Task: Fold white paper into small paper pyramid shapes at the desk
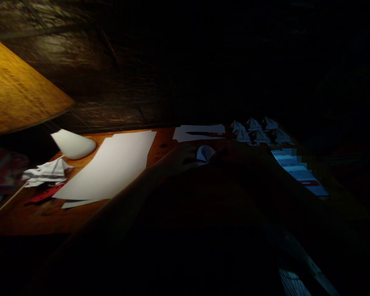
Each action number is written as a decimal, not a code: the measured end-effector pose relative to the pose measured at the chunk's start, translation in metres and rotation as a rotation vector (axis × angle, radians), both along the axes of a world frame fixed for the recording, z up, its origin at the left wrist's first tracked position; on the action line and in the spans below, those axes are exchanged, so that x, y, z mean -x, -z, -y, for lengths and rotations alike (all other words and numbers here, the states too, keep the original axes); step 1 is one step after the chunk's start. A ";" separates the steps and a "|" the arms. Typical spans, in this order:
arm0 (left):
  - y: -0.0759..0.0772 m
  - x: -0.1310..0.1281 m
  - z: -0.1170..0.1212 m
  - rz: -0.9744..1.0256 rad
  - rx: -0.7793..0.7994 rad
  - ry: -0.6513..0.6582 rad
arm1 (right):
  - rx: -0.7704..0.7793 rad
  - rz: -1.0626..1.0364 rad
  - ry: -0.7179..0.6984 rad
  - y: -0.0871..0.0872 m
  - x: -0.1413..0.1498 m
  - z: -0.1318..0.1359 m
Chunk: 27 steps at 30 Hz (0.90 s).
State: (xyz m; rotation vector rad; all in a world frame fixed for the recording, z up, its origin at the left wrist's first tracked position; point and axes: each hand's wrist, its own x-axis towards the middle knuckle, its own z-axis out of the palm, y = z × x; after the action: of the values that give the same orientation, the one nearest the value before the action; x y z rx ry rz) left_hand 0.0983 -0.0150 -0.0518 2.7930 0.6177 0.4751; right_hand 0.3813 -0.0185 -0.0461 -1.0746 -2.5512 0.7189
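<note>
A small piece of white paper, curled over into a loop, is between my two hands over the wooden table. My left hand grips its left side with the fingers closed. At its right edge is my right hand, closed on the paper as far as the dim light shows. Just beyond my hands lies a short stack of white paper sheets, with a dark-bladed knife with a red handle resting across it. Several folded paper shapes stand in rows to the right of that stack.
Large white sheets lie on the left of the wooden table. Beside them are a white lamp base under a yellow shade, a crumpled folded paper and a red object. A lit phone lies at right.
</note>
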 end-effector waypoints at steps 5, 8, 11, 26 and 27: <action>0.002 -0.001 0.001 0.018 0.006 -0.007 | 0.034 -0.030 -0.023 -0.005 0.001 0.006; 0.004 0.000 0.000 0.017 0.009 -0.009 | 0.034 -0.072 -0.013 -0.006 0.001 0.009; 0.005 0.000 0.000 0.009 0.004 -0.008 | 0.044 -0.088 0.003 -0.004 0.000 0.008; 0.002 0.000 0.009 0.040 -0.016 -0.080 | 0.001 -0.027 0.011 -0.020 0.015 0.025; 0.002 0.000 0.009 0.041 -0.020 -0.069 | 0.014 -0.033 0.019 -0.020 0.015 0.026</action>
State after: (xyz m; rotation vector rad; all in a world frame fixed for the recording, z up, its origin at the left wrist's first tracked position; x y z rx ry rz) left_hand 0.0981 -0.0239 -0.0541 2.7804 0.7065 0.5546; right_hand 0.3665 -0.0441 -0.0261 -1.0800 -2.5085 0.7447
